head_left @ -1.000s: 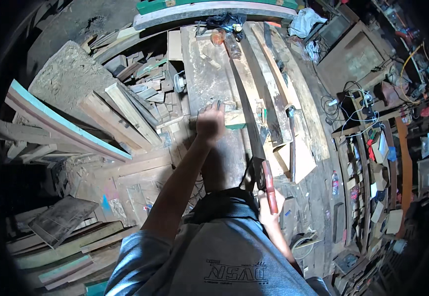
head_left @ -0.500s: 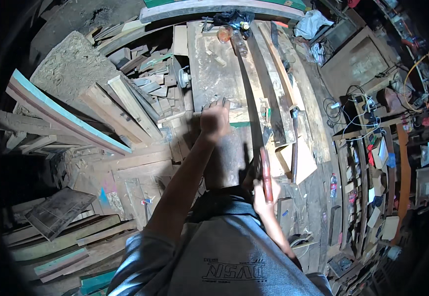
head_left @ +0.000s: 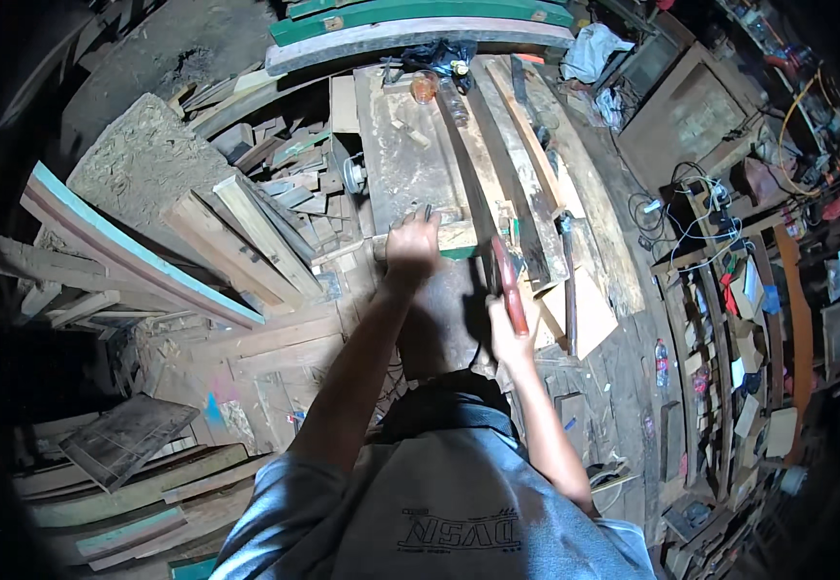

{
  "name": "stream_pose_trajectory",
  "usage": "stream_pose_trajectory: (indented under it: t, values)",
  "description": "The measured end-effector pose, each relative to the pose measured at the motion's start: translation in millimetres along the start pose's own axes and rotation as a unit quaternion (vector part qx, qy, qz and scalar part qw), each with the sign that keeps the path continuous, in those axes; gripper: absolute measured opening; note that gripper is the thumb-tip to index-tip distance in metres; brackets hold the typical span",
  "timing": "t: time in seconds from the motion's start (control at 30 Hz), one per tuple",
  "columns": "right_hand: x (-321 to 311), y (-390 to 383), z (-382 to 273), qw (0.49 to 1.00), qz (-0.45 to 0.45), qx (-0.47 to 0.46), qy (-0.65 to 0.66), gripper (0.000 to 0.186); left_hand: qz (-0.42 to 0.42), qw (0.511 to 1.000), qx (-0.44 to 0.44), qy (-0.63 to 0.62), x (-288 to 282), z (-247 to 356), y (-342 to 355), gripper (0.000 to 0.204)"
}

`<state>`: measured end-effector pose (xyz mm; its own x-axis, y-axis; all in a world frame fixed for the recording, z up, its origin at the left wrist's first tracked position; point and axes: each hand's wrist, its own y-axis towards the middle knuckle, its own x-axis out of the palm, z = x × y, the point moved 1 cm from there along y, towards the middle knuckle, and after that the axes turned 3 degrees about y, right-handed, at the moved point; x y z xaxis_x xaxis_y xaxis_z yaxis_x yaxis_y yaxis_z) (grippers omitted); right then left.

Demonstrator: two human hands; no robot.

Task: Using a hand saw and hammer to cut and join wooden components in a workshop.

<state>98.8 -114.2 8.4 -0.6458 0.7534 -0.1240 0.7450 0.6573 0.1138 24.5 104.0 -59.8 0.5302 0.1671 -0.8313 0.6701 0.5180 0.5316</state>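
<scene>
My right hand (head_left: 514,334) is wrapped round the red-brown handle of a handsaw (head_left: 507,275). Its long, dark, tapering blade points away from me over the workbench (head_left: 396,155). At the blade's left side lies a short piece of wood (head_left: 457,238) with a green near face, set crosswise on the bench. My left hand (head_left: 412,247) presses down on the left part of this wood, fingers curled over it. A small dark tip shows by those fingers; I cannot tell what it is. Where the teeth meet the wood is not clear.
An amber-coloured jar (head_left: 424,88), a clear plastic bottle (head_left: 452,102) and a black plastic bag (head_left: 447,56) crowd the bench's far end. Long boards (head_left: 536,155) lie along its right side. Wood offcuts (head_left: 294,179) pile up on the left. Cluttered shelves (head_left: 744,319) stand at right.
My right hand has pushed the handsaw forward, away from me, bringing the handle close to the wood. The left hand stays on the wood. My view has tilted slightly.
</scene>
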Motion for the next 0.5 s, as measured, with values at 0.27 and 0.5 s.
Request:
stream_pose_trajectory:
  t: [0.27,0.5]
  values:
    - [-26,-77,-20,0.998,-0.009,0.045,-0.033,0.014,-0.063,0.997,-0.034,0.0,-4,2,7,0.026]
    - [4,23,2,1.0,0.017,-0.014,0.012,0.028,-0.186,0.98,-0.05,-0.049,-10,14,17,0.073]
